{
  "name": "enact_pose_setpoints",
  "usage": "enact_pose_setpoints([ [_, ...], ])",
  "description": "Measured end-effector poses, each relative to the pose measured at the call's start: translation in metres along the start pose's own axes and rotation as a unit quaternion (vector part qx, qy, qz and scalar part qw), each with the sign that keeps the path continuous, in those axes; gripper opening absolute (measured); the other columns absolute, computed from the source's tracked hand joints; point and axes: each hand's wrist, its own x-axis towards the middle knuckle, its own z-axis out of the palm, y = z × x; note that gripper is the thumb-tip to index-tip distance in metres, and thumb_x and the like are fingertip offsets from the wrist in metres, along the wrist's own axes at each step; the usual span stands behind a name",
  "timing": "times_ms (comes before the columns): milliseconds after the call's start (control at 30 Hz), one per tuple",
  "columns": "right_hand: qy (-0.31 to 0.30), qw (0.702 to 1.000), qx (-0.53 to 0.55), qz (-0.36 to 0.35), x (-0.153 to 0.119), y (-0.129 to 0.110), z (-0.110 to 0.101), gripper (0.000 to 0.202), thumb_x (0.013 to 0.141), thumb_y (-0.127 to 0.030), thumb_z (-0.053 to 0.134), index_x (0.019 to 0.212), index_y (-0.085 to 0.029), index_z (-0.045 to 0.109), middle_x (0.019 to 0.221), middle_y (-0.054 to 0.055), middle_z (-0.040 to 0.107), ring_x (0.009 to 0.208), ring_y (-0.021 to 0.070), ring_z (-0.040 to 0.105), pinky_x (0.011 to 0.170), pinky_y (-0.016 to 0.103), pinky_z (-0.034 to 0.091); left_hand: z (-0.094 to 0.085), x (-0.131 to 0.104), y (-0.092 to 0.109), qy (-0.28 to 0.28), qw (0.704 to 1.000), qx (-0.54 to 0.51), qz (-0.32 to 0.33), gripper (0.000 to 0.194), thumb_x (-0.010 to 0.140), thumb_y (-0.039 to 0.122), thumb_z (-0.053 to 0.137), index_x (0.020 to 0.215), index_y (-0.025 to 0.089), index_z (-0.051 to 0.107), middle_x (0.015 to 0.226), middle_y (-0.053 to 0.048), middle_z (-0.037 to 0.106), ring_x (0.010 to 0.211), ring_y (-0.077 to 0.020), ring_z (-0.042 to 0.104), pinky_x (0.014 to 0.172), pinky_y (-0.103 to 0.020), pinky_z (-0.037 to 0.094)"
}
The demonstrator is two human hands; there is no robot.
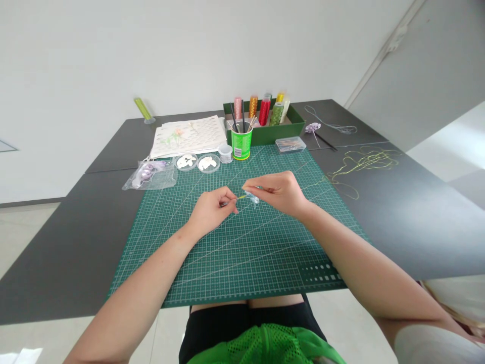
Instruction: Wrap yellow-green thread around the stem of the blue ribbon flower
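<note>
Over the cutting mat (227,263), my left hand (214,210) is closed in a pinch on a thin stem (241,197) with a yellow-green part. At the stem's right end is a small pale blue flower-like piece (251,197), partly hidden by my right hand (276,191). That hand is pinched shut just above the stem, its fingertips close to the left ones. Yellow-green thread (366,162) runs from behind my right hand to a loose tangle on the table; the fingertips appear to grip its end.
A green can (241,144) with dark sticks stands before a green box (261,134) of thread spools. Two dishes of white pieces (208,163), a plastic bag (151,174) and drawing sheets (189,135) lie left. A clear case (290,145) and purple flower (312,128) lie right.
</note>
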Motion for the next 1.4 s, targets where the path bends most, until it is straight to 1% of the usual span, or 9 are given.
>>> enact_pose_setpoints([
  [133, 0.026, 1.0, -0.006, -0.005, 0.001, 0.005, 0.0, 0.026, 0.094, -0.035, 0.062, 0.087, -0.019, 0.081, 0.073, 0.003, 0.075, 0.059, 0.0111, 0.06, 0.059, 0.024, 0.044, 0.001, -0.001, 0.002, -0.073, 0.997, -0.034, -0.019, 0.01, 0.088, 0.024, 0.059, 0.081, 0.02, 0.063, 0.066, 0.001, 0.076, 0.045, -0.011, 0.057, 0.049, -0.022, 0.041],
  [367, 0.006, 1.0, 0.0, 0.018, 0.002, 0.014, 0.002, 0.028, 0.094, -0.038, 0.062, 0.088, -0.019, 0.082, 0.077, 0.004, 0.077, 0.062, 0.0129, 0.063, 0.058, 0.025, 0.044, 0.001, -0.003, 0.008, -0.146, 0.984, -0.102, -0.006, 0.009, 0.086, 0.021, 0.059, 0.077, 0.018, 0.06, 0.066, -0.002, 0.076, 0.047, -0.01, 0.058, 0.048, -0.02, 0.043],
  [667, -0.021, 0.998, 0.01, 0.053, 0.003, 0.024, 0.004, 0.027, 0.092, -0.037, 0.062, 0.087, -0.017, 0.081, 0.07, 0.003, 0.073, 0.058, 0.0111, 0.057, 0.056, 0.025, 0.04, 0.0, -0.004, 0.008, -0.168, 0.972, -0.164, -0.006, 0.009, 0.086, 0.023, 0.064, 0.08, 0.017, 0.061, 0.067, -0.004, 0.076, 0.052, -0.0111, 0.064, 0.052, -0.022, 0.051],
  [867, -0.039, 0.996, 0.033, 0.079, 0.004, 0.032, 0.007, 0.029, 0.09, -0.039, 0.063, 0.085, -0.016, 0.08, 0.067, 0.001, 0.07, 0.055, 0.0093, 0.049, 0.056, 0.024, 0.037, 0.0, -0.004, 0.007, -0.172, 0.966, -0.195, -0.003, 0.016, 0.087, 0.03, 0.069, 0.083, 0.017, 0.061, 0.073, -0.006, 0.078, 0.057, -0.0132, 0.068, 0.057, -0.025, 0.055],
  [967, -0.044, 0.994, 0.049, 0.086, 0.004, 0.035, 0.008, 0.029, 0.089, -0.039, 0.063, 0.084, -0.015, 0.078, 0.065, 0.001, 0.067, 0.056, 0.0088, 0.046, 0.056, 0.024, 0.035, 0.001, -0.003, 0.007, -0.15, 0.967, -0.204, 0.014, 0.016, 0.088, 0.031, 0.07, 0.084, 0.017, 0.062, 0.08, -0.008, 0.079, 0.066, -0.0154, 0.072, 0.063, -0.027, 0.057],
  [1100, -0.063, 0.995, 0.041, 0.072, 0.003, 0.037, 0.009, 0.029, 0.09, -0.035, 0.059, 0.078, -0.014, 0.074, 0.059, -0.001, 0.058, 0.054, 0.008, 0.038, 0.054, 0.025, 0.029, 0.0, -0.003, 0.006, -0.07, 0.98, -0.181, 0.049, 0.017, 0.09, 0.033, 0.069, 0.084, 0.018, 0.064, 0.086, -0.008, 0.08, 0.075, -0.0174, 0.074, 0.066, -0.028, 0.056],
  [1233, -0.102, 0.994, 0.017, 0.04, 0.001, 0.037, 0.015, 0.028, 0.091, -0.028, 0.057, 0.068, -0.015, 0.067, 0.058, -0.001, 0.055, 0.055, 0.0084, 0.041, 0.057, 0.025, 0.029, -0.001, -0.004, 0.008, 0.033, 0.99, -0.112, 0.083, 0.013, 0.089, 0.029, 0.069, 0.082, 0.019, 0.067, 0.081, -0.005, 0.079, 0.07, -0.0161, 0.072, 0.066, -0.028, 0.054],
  [1300, -0.104, 0.993, -0.012, 0.05, 0.001, 0.038, 0.018, 0.03, 0.09, -0.027, 0.058, 0.063, -0.015, 0.063, 0.055, -0.001, 0.051, 0.054, 0.0086, 0.04, 0.056, 0.025, 0.029, -0.002, -0.005, 0.01, 0.086, 0.988, -0.085, 0.093, 0.012, 0.089, 0.027, 0.068, 0.081, 0.02, 0.065, 0.078, -0.003, 0.079, 0.066, -0.0148, 0.07, 0.066, -0.028, 0.054],
  [1400, -0.096, 0.993, -0.042, 0.053, 0.0, 0.037, 0.023, 0.037, 0.092, -0.031, 0.056, 0.058, -0.016, 0.058, 0.05, -0.003, 0.044, 0.051, 0.0081, 0.035, 0.055, 0.026, 0.027, -0.003, -0.005, 0.009, 0.144, 0.983, -0.09, 0.075, 0.015, 0.091, 0.028, 0.066, 0.08, 0.02, 0.061, 0.071, -0.001, 0.076, 0.054, -0.0117, 0.064, 0.057, -0.025, 0.051],
])
